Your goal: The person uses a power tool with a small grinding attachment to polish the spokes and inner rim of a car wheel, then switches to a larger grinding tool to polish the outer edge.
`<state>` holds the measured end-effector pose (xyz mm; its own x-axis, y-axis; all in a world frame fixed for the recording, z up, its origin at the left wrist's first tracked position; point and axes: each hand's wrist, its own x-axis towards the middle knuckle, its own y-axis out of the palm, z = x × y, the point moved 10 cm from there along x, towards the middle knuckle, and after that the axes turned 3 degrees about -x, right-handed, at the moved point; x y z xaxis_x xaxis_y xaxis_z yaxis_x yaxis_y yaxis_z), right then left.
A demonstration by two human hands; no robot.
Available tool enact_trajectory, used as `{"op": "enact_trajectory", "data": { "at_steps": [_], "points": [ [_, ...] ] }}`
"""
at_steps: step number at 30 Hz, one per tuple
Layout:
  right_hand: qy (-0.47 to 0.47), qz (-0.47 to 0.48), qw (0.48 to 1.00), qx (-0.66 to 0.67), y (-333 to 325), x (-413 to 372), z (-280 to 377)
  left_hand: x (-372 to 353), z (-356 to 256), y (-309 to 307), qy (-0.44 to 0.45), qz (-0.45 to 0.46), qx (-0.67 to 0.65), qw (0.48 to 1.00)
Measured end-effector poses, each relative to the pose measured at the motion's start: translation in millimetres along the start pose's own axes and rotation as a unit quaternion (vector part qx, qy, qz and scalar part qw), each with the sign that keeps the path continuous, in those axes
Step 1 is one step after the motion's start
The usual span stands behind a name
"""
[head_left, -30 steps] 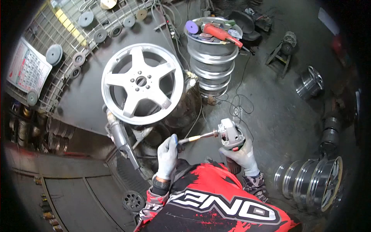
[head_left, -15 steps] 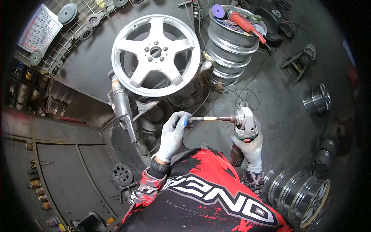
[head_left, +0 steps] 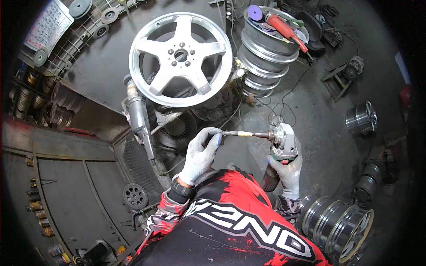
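Observation:
My left hand [head_left: 200, 155], in a pale glove with blue fingertips, is closed around the left end of a thin dark rod [head_left: 245, 134] with a yellow band. The rod's right end meets the round metal head of an angle grinder [head_left: 285, 142]. My gloved right hand [head_left: 289, 173] is wrapped around the grinder's body, whose dark handle points down toward my shirt. Beyond my hands, a silver five-spoke wheel [head_left: 185, 75] faces up. A grey tool [head_left: 139, 117] with a long handle lies at the wheel's lower left.
Stacked rims [head_left: 266, 57] at the upper middle carry a red grinder [head_left: 281, 26] and discs. More rims [head_left: 333, 226] lie at the lower right, and a single rim [head_left: 361, 117] at the right. A cable [head_left: 290, 95] crosses the floor.
The fingers of my left hand have shifted on the rod's end, and the thumb has turned a little. The camera view has shifted slightly. My right hand still holds the grinder.

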<state>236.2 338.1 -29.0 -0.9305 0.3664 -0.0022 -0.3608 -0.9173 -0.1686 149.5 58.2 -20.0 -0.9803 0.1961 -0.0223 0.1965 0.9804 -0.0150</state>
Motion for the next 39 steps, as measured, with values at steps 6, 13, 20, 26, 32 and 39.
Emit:
{"op": "enact_trajectory", "data": {
  "at_steps": [6,13,20,26,32,39],
  "points": [
    [-0.019,-0.016,1.000,-0.008,0,-2,7,2,-6,4,0.009,0.020,-0.004,1.000],
    [-0.006,-0.010,1.000,-0.003,0,-1,2,8,-4,6,0.001,0.038,0.061,0.997],
    [-0.005,-0.007,1.000,-0.006,-2,2,4,15,-13,8,0.018,0.098,0.103,0.990],
    [-0.025,-0.001,0.999,-0.021,-6,5,5,18,-36,16,0.042,0.156,0.190,0.969],
    [-0.020,0.002,0.999,0.028,-6,5,2,18,-55,19,0.148,0.151,0.200,0.957],
    [0.018,-0.016,0.996,0.086,-9,5,-11,20,-72,21,0.162,0.036,0.067,0.984]
  ]
}}
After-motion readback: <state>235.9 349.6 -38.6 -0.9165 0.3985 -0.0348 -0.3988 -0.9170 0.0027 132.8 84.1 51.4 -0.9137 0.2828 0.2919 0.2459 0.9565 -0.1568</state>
